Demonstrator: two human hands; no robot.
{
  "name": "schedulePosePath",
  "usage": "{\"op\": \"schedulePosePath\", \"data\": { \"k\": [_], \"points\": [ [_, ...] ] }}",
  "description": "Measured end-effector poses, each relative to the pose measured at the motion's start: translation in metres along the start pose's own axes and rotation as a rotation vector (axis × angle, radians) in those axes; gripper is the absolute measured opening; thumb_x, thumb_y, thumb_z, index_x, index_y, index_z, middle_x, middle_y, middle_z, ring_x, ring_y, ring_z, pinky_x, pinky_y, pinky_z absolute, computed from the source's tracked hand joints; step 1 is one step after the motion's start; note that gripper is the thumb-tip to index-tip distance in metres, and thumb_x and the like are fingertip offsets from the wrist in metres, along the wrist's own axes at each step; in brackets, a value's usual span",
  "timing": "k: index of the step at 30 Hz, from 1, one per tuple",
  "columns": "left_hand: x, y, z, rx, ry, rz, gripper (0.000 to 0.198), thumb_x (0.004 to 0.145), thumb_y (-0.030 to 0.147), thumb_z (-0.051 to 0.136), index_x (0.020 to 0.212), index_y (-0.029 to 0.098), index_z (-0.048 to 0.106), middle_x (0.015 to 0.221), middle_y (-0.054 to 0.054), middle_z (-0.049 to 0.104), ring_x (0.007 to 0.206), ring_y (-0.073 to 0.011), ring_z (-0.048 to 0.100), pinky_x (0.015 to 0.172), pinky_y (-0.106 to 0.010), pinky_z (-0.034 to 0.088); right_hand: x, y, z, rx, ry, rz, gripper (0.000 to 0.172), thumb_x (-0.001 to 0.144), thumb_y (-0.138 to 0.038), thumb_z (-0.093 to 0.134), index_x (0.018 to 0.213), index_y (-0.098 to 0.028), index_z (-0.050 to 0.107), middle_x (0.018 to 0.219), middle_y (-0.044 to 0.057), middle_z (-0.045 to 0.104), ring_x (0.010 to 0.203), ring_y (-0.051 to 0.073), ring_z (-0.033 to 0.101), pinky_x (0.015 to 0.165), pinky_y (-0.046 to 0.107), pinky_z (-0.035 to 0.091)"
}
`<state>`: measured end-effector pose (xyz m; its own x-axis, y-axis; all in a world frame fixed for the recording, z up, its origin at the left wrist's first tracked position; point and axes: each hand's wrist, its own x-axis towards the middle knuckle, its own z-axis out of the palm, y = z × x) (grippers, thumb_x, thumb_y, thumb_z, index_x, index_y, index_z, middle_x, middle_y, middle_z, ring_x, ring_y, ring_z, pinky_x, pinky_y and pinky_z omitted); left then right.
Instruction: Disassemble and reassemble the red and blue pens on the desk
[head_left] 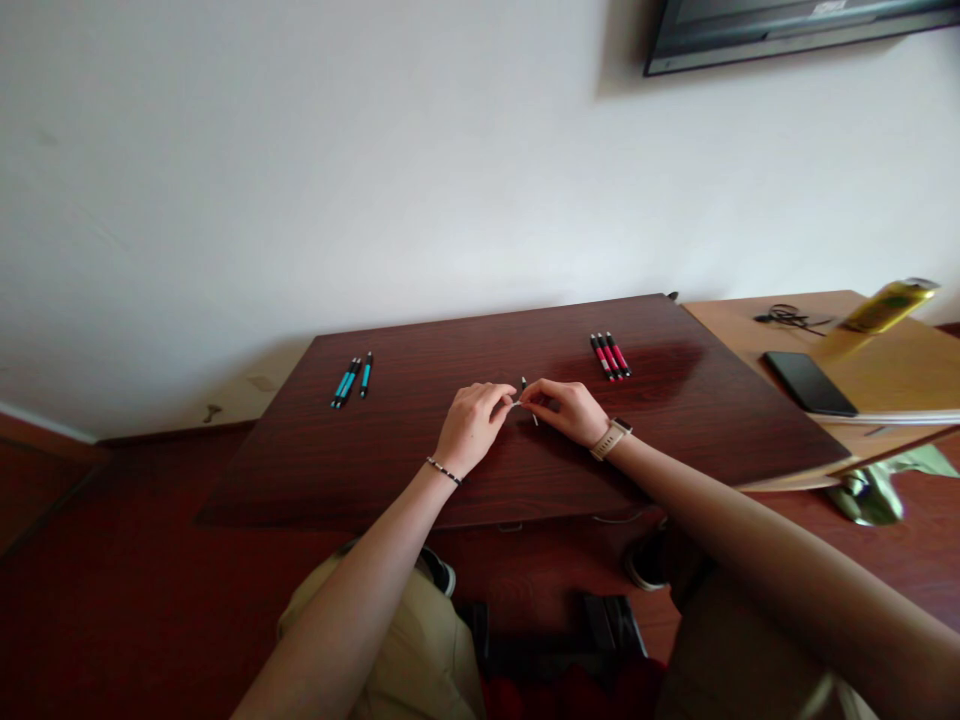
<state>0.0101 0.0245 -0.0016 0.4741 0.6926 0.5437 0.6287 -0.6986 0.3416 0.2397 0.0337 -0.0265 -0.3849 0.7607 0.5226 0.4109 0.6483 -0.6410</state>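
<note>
My left hand [474, 425] and my right hand [568, 409] meet at the middle of a dark wooden table [420, 470]. Both pinch a small thin pen part [523, 397] between their fingertips; its dark tip sticks up between them. Three blue pens [351, 380] lie side by side at the table's far left. Three red pens [610, 356] lie together at the far right. A bead bracelet circles my left wrist and a watch my right.
A lighter wooden desk [892, 370] adjoins on the right, bearing a black phone [810, 383], a yellow bottle [889, 305] and a dark tangle of cord [787, 317]. A screen [787, 30] hangs on the white wall. My knees and shoes show below.
</note>
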Motion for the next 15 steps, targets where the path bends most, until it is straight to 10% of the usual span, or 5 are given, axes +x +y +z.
{"op": "schedulePosePath", "data": {
  "k": [15],
  "points": [
    [0.0002,0.0032,-0.0039,0.013,0.002,0.011,0.018,0.099,0.016,0.067,0.115,0.025,0.067,0.103,-0.003,0.075,0.099,-0.0226,0.069,0.095,-0.04,0.052,-0.001,-0.0038,0.0009,0.045,-0.068,-0.007,0.02,0.101,-0.038,0.067,0.116,-0.027,0.072,0.107,0.002,0.081,0.088,0.019,0.078,0.082,0.03,0.061]
  ]
}}
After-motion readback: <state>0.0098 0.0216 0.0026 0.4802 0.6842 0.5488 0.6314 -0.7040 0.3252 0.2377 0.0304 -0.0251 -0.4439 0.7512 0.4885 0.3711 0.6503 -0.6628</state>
